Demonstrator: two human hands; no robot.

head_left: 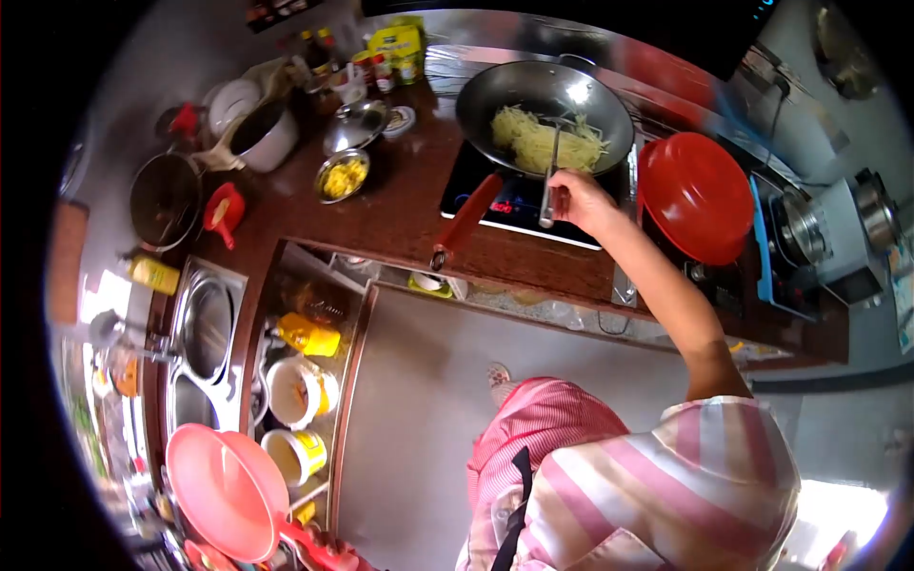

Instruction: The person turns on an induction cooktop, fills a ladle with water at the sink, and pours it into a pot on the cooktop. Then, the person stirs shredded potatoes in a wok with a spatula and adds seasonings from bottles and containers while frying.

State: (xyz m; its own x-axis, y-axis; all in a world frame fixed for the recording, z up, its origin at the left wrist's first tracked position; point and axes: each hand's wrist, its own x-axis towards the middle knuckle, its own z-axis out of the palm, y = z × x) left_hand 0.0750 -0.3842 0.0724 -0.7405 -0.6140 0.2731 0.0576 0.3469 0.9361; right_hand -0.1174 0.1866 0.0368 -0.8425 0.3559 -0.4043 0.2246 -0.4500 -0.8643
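My right hand point(578, 200) is closed around the metal handle of a spatula point(553, 162). The spatula's far end rests among pale yellow shreds point(519, 138), which look like shredded potato, in a dark wok point(471, 114). That wok sits on a black induction cooktop point(457, 190), its reddish handle point(466, 219) pointing toward the front edge. At the lower left, my left hand point(328, 549) grips the handle of a pink plastic scoop point(228, 490). The scoop is held away from the counter, near the sink side, and my left fingers are partly hidden.
A red basin point(697, 195) stands right of the wok. Left of it are a bowl of yellow food point(343, 177), a metal lid point(356, 127), a pot point(267, 138) and seasoning bottles point(319, 55). A double sink point(207, 319) and open shelf with white buckets point(297, 392) lie left.
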